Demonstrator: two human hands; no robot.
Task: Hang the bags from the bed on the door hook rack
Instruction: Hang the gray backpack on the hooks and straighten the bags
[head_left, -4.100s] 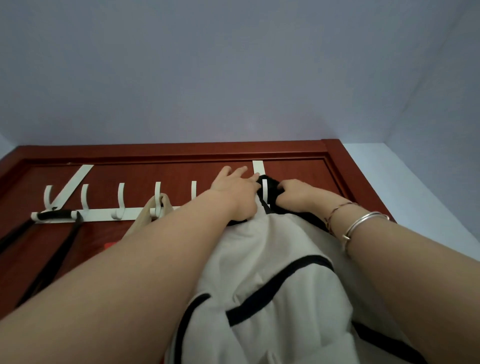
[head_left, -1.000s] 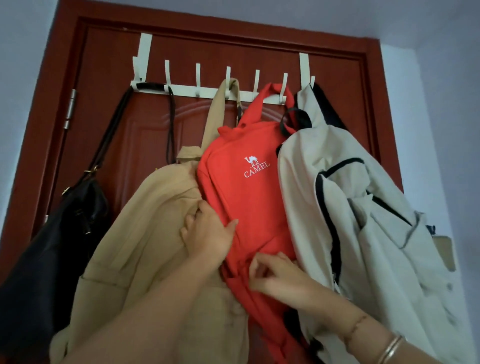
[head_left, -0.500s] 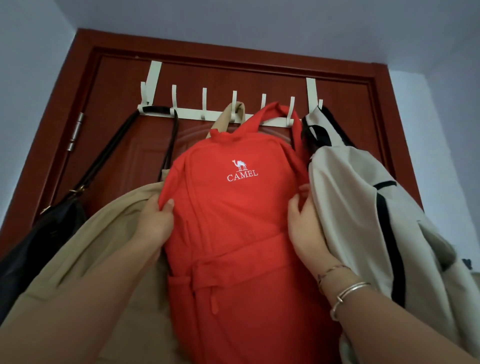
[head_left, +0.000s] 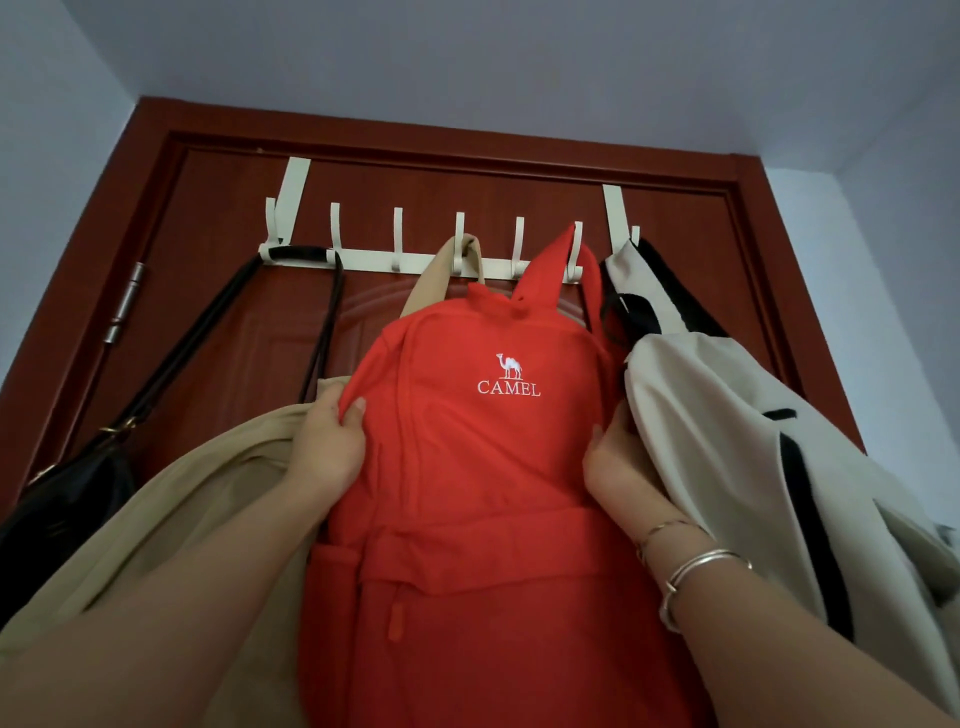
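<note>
Red backpack (head_left: 483, 467) is hanging by its top loop from the white hook rack (head_left: 415, 262) at 12 o'clock on the red-brown door (head_left: 218, 322), with the left hand (head_left: 330, 447) pinching its left edge, fingers closed on the fabric, and the right hand (head_left: 615, 462) gripping its right edge. Tan bag (head_left: 171, 514) is hanging at 9 o'clock just beside it, black handbag (head_left: 57, 499) further at 9 o'clock, and white backpack (head_left: 753, 457) is hanging at 3 o'clock, touching the right hand; bracelets (head_left: 696, 571) are sitting on the right wrist.
</note>
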